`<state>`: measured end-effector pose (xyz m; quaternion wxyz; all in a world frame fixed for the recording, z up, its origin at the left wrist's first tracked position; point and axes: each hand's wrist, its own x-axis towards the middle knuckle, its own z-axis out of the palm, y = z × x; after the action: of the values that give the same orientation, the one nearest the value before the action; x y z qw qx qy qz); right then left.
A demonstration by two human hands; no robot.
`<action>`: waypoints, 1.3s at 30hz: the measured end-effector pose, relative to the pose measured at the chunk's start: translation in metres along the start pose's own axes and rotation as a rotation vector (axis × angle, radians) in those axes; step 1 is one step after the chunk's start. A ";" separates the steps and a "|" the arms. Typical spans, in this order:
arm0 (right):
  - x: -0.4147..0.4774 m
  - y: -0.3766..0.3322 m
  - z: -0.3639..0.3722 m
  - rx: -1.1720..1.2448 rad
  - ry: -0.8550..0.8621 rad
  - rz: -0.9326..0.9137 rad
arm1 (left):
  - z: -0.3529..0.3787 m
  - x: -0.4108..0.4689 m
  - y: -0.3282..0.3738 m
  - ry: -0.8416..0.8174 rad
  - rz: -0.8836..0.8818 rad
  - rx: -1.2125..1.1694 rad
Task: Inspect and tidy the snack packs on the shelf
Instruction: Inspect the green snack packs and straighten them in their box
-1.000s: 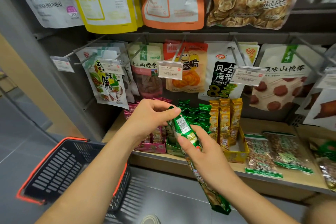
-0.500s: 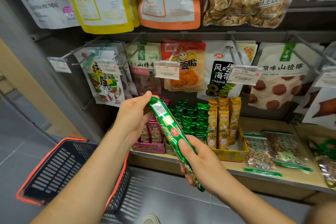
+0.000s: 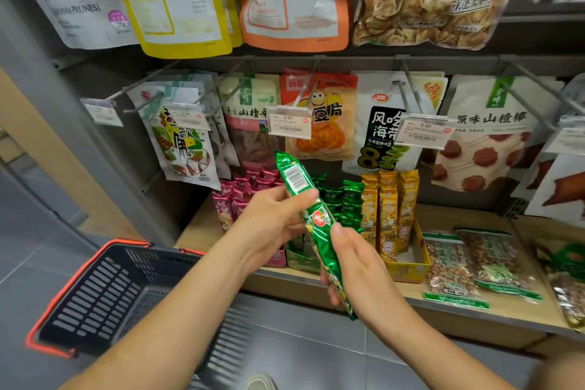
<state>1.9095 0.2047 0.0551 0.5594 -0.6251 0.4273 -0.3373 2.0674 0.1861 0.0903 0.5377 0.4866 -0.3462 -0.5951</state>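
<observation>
I am observing the left hand (image 3: pixel 272 225) pinching the green pack (image 3: pixel 317 222) just below its barcode, thumb pressing on the front and fingers lying behind. The right hand (image 3: pixel 357 266) is gripping the lower half, thumb on top and fingers curling underneath. The pack is hanging tilted, top leaning left, in front of the shelf (image 3: pixel 474 317) and its boxed packs (image 3: pixel 389 209).

Top hanging bags (image 3: pixel 177 9) are cut off above; the price tag's (image 3: pixel 289 127) small print blurs.
</observation>
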 end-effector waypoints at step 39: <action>0.026 -0.010 -0.087 0.604 0.195 0.213 | -0.041 0.002 0.007 0.089 0.051 0.398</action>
<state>1.8435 0.1449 0.0759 0.7079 -0.3477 0.4227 -0.4465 2.1081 0.1875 0.0845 0.4605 0.6003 -0.4450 -0.4791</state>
